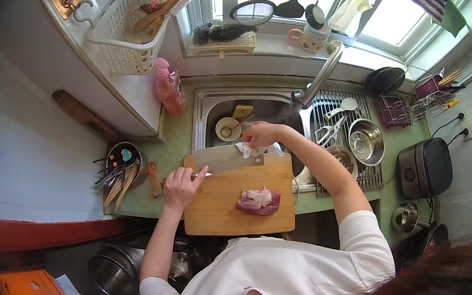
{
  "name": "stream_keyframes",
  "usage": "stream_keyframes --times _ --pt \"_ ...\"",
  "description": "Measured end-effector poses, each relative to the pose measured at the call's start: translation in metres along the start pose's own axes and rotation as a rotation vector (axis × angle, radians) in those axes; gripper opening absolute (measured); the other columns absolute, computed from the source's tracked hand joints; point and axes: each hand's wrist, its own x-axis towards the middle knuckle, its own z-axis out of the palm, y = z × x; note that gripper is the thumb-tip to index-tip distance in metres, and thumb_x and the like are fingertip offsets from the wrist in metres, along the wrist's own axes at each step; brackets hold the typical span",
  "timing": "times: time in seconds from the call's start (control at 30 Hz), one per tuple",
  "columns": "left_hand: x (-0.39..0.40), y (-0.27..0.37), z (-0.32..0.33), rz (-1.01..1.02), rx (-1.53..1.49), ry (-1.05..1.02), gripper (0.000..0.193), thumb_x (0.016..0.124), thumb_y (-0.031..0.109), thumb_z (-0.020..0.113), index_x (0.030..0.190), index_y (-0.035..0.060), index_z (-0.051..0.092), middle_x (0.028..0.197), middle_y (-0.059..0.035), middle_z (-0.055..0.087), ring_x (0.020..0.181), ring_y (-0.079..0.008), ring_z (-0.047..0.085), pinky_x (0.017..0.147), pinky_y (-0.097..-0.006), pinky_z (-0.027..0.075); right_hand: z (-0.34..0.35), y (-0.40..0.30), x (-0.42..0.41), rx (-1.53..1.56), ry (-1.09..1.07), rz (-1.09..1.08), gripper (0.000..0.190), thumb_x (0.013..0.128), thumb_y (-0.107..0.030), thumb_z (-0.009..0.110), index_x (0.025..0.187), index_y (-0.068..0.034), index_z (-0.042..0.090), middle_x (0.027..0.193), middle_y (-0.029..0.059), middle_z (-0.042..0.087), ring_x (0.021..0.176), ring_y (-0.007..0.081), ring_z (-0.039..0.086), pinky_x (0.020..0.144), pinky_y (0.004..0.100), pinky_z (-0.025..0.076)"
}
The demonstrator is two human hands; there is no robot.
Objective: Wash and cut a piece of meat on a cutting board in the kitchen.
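Observation:
My left hand point(179, 187) grips the handle of a broad cleaver point(215, 160), its blade lying across the far end of the wooden cutting board point(216, 211). With my right hand point(261, 134) I pinch a crumpled white tissue or cloth point(249, 149) against the far edge of the blade. A piece of raw meat point(259, 203), dark red with a pale fatty top, rests on the near right of the board. Part of the cleaver is covered by the tissue.
Behind the board is a steel sink point(200, 120) holding a small bowl point(228, 128) and a yellow sponge point(243, 111). The faucet point(321, 73) leans over it. To the right, a drying rack point(321, 103) bears scissors point(333, 132) and a metal bowl point(365, 141). A utensil pot point(139, 163) stands left.

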Motion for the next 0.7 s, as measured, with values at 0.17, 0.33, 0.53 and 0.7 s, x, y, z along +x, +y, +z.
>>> stream_keyframes --times 0.17,0.33,0.53,0.7 --pt "-0.015 -0.002 0.004 -0.066 0.003 -0.056 0.034 0.074 0.015 0.056 0.105 0.0259 0.062 0.069 0.001 0.046 0.066 -0.0146 0.05 0.053 -0.0291 0.041 -0.004 0.017 -0.021 -0.018 0.131 0.101 0.022 0.072 -0.027 0.059 0.088 -0.012 0.064 0.087 0.0084 0.065 0.088 0.0254 0.059 0.076 0.0381 0.045" --pt "-0.01 0.011 0.023 -0.185 0.032 -0.194 0.017 0.076 0.019 0.058 0.092 0.0219 0.065 0.07 -0.0001 0.049 0.067 -0.0165 0.052 0.054 -0.0308 0.043 0.013 -0.037 -0.011 -0.265 1.192 -0.026 0.006 0.066 -0.015 0.063 0.072 -0.014 0.063 0.08 0.0033 0.057 0.076 0.0249 0.053 0.065 0.0394 0.044" --pt "0.005 0.031 0.034 -0.3 -0.039 -0.106 0.006 0.077 0.022 0.06 0.078 0.0184 0.064 0.071 -0.0017 0.05 0.068 -0.0194 0.053 0.057 -0.0324 0.045 0.078 -0.102 0.033 0.164 0.933 -0.153 0.014 0.069 -0.007 0.061 0.082 -0.008 0.064 0.08 0.0098 0.055 0.08 0.0287 0.058 0.069 0.0374 0.047" --pt "0.001 0.033 0.028 -0.316 -0.024 -0.088 0.014 0.076 0.019 0.06 0.088 0.0237 0.067 0.07 -0.0008 0.049 0.068 -0.0185 0.053 0.056 -0.0328 0.045 0.081 -0.078 0.026 0.148 0.924 -0.086 0.013 0.071 -0.005 0.061 0.083 -0.009 0.066 0.08 0.0101 0.056 0.079 0.0288 0.058 0.068 0.0369 0.048"
